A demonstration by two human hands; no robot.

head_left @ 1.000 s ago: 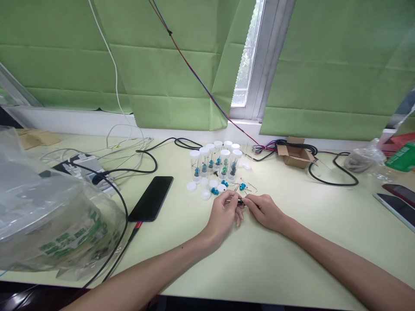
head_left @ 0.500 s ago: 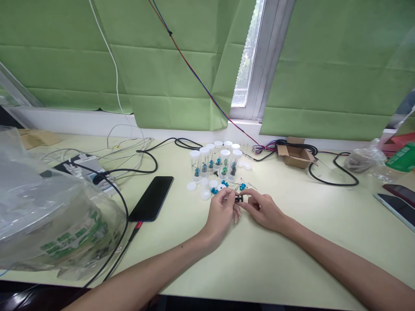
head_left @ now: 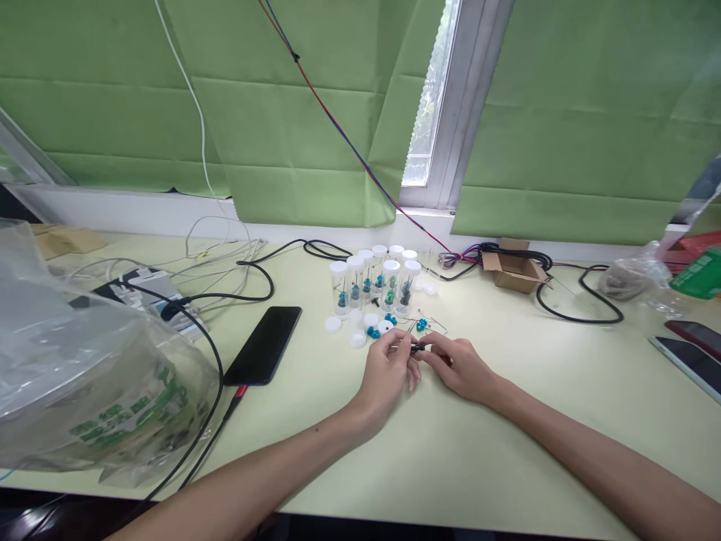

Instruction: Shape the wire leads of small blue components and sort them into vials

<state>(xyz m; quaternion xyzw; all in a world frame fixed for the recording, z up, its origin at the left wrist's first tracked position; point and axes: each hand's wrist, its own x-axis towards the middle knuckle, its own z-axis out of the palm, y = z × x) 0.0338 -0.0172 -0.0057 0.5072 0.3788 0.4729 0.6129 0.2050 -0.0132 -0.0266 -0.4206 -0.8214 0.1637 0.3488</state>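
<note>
Between my two hands is a small black part (head_left: pixel 417 348) with thin metal pins; its exact kind is too small to make out. My left hand (head_left: pixel 388 368) pinches it from the left, and the fingertips of my right hand (head_left: pixel 454 362) close on its right end. Just beyond my fingers lie small blue parts (head_left: pixel 421 324) and thin pins (head_left: pixel 437 325) on the table. Behind them stand several clear tubes (head_left: pixel 390 287) with white caps, blue, green or dark parts inside. Loose white caps (head_left: pixel 333 324) lie to their left and front.
On the left, a black phone (head_left: pixel 263 346) lies near a large plastic bag (head_left: pixel 113 383) and a power strip (head_left: pixel 163 297). At the back right are a small cardboard box (head_left: pixel 515 272) and black cables (head_left: pixel 597 318). More phones (head_left: pixel 690 361) rest at the right edge.
The black part has turned slightly between my fingers, and my right fingertips have shifted a little around it. The tubes and the other things on the table have stayed put.
</note>
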